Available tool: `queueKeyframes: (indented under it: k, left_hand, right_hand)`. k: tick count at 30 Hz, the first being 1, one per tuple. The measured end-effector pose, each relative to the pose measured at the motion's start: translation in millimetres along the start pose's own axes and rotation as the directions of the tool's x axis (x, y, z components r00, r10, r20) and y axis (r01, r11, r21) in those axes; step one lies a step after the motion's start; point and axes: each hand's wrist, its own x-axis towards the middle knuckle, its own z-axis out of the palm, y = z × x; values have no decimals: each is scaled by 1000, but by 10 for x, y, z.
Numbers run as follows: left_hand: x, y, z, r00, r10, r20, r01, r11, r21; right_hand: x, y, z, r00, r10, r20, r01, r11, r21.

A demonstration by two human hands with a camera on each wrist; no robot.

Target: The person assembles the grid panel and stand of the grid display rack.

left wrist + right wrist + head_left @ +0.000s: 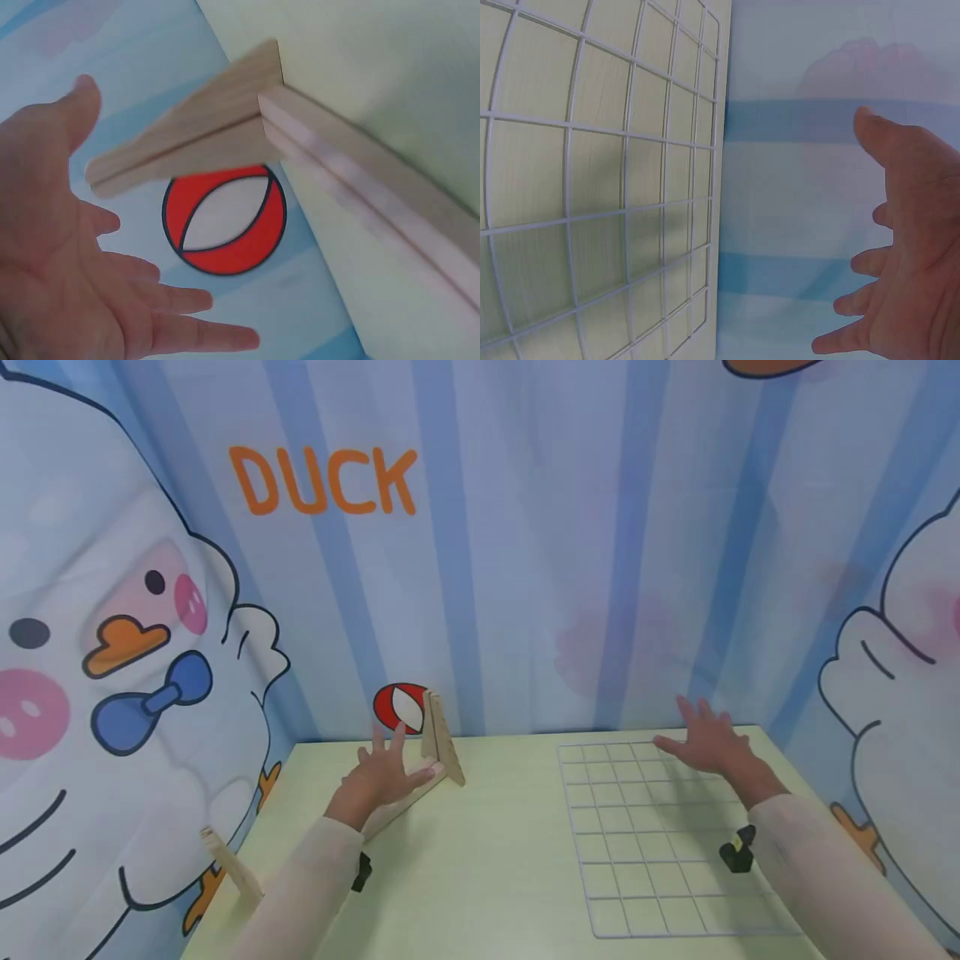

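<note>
My left hand [380,781], fingers spread, hovers over a wooden stand [442,739] on the left half of the table. In the left wrist view, the stand's tapered wooden end [187,124] rises beside the thumb, and a long wooden bar [360,180] runs away from it. My right hand [711,742] is held out over the far right part of a white wire grid [622,835], its fingers apart and holding nothing. From the right wrist, the grid [630,135] shows to the left of that hand [907,262].
Another upright wooden piece [231,863] stands at the table's left edge, partly behind the left sleeve. Behind the pale table [502,860] hangs a striped blue curtain [525,568] printed with ducks and a red-and-white ball. Each wrist wears a small black device [738,850].
</note>
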Motion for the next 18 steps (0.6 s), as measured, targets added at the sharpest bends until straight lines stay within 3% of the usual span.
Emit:
queueKeyframes:
  k: [7, 9, 14, 18]
  left_hand:
    - [34, 320, 351, 999, -9, -33, 6, 998, -68]
    - [24, 430, 443, 999, -26, -37, 23, 997, -72]
    - [16, 728, 672, 999, 7, -50, -11, 997, -74]
    - [22, 1000, 864, 999, 27, -36, -30, 994, -100]
  right_hand:
    - [27, 271, 46, 1000, -25, 14, 24, 998, 63]
    - [26, 359, 83, 999, 5, 41, -8, 997, 74]
    - [42, 621, 185, 991, 109, 82, -114, 992, 57]
    - [53, 790, 242, 988, 132, 85, -138, 988, 68]
